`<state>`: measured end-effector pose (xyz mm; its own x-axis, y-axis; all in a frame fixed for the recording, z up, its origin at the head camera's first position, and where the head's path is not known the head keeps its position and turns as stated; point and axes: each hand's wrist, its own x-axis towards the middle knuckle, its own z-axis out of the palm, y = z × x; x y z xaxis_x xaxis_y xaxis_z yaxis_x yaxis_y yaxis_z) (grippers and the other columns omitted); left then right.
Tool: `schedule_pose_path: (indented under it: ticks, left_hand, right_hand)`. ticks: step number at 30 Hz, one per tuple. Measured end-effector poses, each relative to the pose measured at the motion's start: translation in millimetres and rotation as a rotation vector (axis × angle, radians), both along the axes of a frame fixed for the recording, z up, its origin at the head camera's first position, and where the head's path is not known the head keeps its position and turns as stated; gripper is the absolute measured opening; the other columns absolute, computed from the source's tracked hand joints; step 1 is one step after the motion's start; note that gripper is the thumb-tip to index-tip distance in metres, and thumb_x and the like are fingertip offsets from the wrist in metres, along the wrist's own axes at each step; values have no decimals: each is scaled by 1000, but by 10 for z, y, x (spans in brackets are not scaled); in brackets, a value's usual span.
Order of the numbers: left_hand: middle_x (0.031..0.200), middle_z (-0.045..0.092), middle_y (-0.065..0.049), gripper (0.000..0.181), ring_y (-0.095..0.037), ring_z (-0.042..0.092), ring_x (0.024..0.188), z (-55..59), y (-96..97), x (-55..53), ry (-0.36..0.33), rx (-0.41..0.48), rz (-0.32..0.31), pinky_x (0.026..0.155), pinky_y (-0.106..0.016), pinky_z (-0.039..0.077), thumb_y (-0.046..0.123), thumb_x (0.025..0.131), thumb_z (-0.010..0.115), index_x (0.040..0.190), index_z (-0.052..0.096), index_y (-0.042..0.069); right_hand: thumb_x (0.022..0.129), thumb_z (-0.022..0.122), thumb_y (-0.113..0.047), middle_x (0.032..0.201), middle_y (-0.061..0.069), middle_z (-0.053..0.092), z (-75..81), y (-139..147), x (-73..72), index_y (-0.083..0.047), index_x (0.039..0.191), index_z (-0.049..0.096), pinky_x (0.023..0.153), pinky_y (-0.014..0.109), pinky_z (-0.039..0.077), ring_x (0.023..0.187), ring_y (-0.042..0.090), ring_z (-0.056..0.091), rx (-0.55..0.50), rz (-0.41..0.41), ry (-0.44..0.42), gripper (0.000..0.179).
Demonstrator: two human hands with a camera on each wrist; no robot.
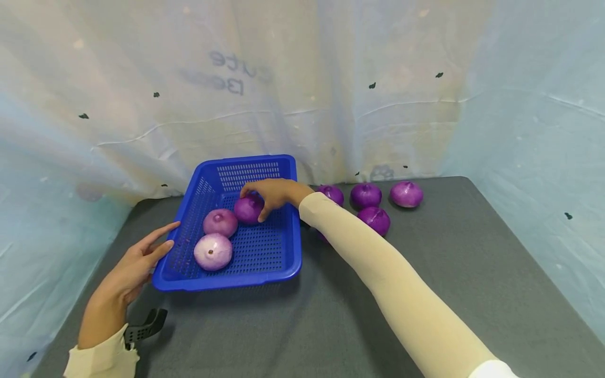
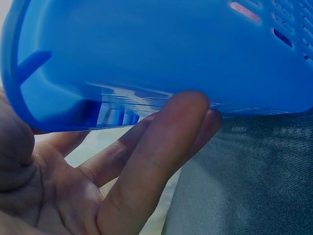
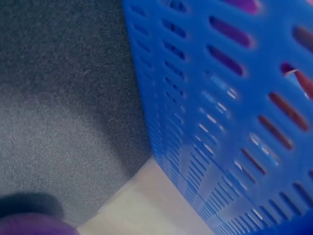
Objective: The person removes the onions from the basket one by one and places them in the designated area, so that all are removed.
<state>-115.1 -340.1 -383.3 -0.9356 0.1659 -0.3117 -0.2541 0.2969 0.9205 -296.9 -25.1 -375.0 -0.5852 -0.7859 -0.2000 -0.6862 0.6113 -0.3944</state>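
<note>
A blue perforated plastic basket stands at the left of the grey table. Inside it, my right hand holds a purple onion from above, fingers and thumb curled around its sides. Two more onions lie in the basket: a pinkish purple one and a paler one. My left hand grips the basket's left rim. In the left wrist view its fingers rest against the outer wall. The right wrist view meets the basket's slotted side wall, which mostly hides the right hand.
Several purple onions lie on the grey table right of the basket, some partly behind my right sleeve. A pale cloth curtain hangs along the back and sides. A black strap sits by my left wrist.
</note>
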Motion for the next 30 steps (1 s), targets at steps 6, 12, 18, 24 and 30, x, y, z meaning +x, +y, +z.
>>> schedule_pose_path:
  ticks: [6, 12, 18, 24, 30]
  left_hand:
    - [105, 68, 20, 61, -15, 74, 89, -14, 14, 11, 11, 14, -4, 73, -39, 62, 39, 104, 49, 159, 24, 32]
    - [106, 68, 20, 61, -17, 75, 90, -23, 10, 14, 9, 34, -12, 73, -39, 62, 38, 104, 49, 159, 24, 30]
    - [107, 67, 21, 63, -17, 75, 91, -11, 9, 6, 9, 18, -7, 75, -39, 62, 39, 104, 50, 159, 23, 30]
    - [107, 65, 21, 63, -17, 74, 92, 13, 7, 14, 17, -27, -1, 76, -41, 62, 43, 103, 49, 159, 22, 31]
    - [107, 64, 20, 63, -17, 74, 93, 27, 14, 12, 20, -36, -2, 77, -41, 62, 44, 103, 49, 159, 22, 31]
  right_hand:
    - [77, 86, -37, 147, -2, 51, -19, 2, 10, -24, 146, 48, 117, 33, 36, 137, 14, 46, 50, 51, -52, 79]
    - [80, 83, -44, 152, 0, 47, -33, 2, 12, -28, 151, 42, 119, 37, 34, 142, 18, 42, 127, 57, -56, 84]
    - [79, 80, -53, 155, 0, 44, -22, -3, 5, -34, 153, 36, 120, 41, 31, 144, 20, 39, 206, 40, -47, 88]
    - [77, 83, -49, 149, 0, 49, -24, -16, -11, -34, 151, 39, 118, 40, 35, 139, 19, 43, 183, 42, -48, 87]
    - [77, 86, -43, 147, 0, 50, -28, -6, -14, -35, 150, 41, 116, 38, 36, 136, 17, 45, 162, 49, -57, 86]
